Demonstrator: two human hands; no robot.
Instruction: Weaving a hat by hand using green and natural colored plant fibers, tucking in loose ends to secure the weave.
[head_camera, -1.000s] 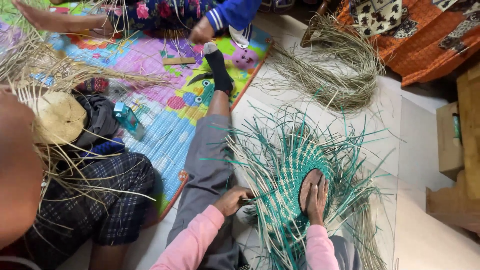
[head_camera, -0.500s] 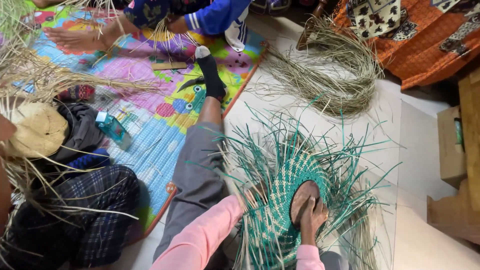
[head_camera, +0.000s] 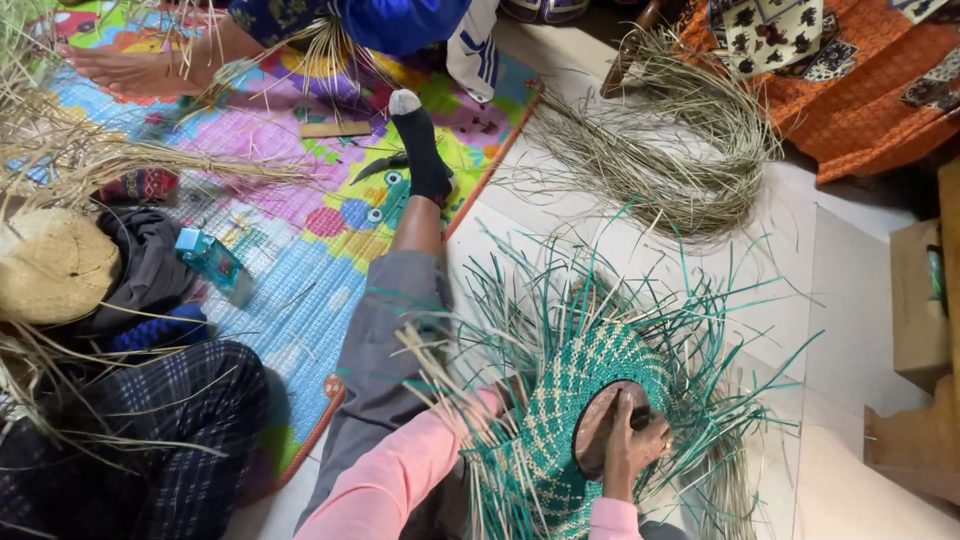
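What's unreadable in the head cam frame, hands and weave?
- Left hand: mostly hidden behind the loose green strands; grip unclear.
- Right hand: fingers rest on the dark round block; block mostly covered.
- Green woven piece: lower part cut by the bottom edge.

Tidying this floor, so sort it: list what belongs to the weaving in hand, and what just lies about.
In hand:
- green and natural woven piece
- dark round form under the right hand
- left hand, partly hidden among the strands

Lying about:
- coil of dry straw
- teal bottle
- straw hat
- cardboard box
- colourful mat
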